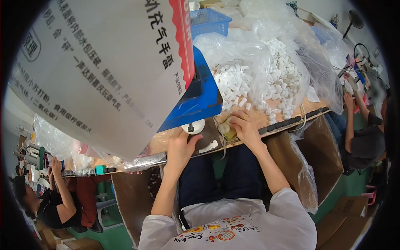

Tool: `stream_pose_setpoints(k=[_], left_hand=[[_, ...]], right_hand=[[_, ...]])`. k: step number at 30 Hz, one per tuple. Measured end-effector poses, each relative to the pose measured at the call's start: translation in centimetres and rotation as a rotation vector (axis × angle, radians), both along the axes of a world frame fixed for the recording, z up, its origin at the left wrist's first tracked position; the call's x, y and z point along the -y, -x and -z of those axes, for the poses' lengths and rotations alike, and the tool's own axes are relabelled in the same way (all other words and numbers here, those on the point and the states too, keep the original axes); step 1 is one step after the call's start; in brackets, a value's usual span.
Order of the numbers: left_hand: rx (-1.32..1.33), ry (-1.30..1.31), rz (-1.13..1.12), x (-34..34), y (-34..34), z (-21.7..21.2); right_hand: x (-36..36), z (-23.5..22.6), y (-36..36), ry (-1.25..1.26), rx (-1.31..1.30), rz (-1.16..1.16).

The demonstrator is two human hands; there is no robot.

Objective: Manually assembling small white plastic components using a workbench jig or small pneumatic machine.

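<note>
- I am looking down on my left hand point(180, 146), which is resting at the near edge of the wooden workbench point(287, 116); its fingers are curling loosely and its thumb is reaching up to touch the small round white plastic knob point(193, 126) under the blue metal press body point(200, 98).
- My right hand point(246, 128) is lying just to the right of that knob, palm down, fingers bent over a small yellowish-white part point(227, 131) on the bench; I cannot tell whether it is pinching the part or only covering it.
- The part is sitting between the two hands, touching the right one, so the right hand is the nearer.
- Its long axis is hidden by the fingers.
- The heap of small white plastic caps point(246, 83) in the clear plastic bag point(287, 50) is lying beyond the right hand, further from me and slightly right, well within that arm's line.
- A big white printed foil pouch point(100, 71) is hanging over the left side of the bench, above the left hand.
- Other people's hands are working at either far side, well apart from mine.
</note>
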State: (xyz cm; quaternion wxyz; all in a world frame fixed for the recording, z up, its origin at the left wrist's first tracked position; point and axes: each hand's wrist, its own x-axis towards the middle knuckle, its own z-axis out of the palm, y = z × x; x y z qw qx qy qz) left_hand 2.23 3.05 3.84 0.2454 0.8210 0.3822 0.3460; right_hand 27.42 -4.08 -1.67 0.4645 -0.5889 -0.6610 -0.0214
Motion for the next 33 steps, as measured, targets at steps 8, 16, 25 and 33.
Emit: stream_pose_setpoints(k=[8, 16, 25, 33], left_hand=[[0.269, -0.031, -0.166, 1.2, -1.4, 3.1], [0.326, -0.098, -0.297, 1.8, -2.3, 3.6], [0.157, -0.012, -0.3, 0.7, -1.3, 1.4], [0.174, 0.233, -0.118, 0.3, 0.2, 3.1]], right_hand=[[0.0, -1.9, 4.0, 0.044, -0.74, -0.085], [-2.9, -3.3, 10.0, -0.256, -0.157, -0.23], [-2.4, -2.6, 7.0, -0.094, -0.217, -0.105], [-1.9, -0.2, -4.7, 0.257, 0.191, 0.203]])
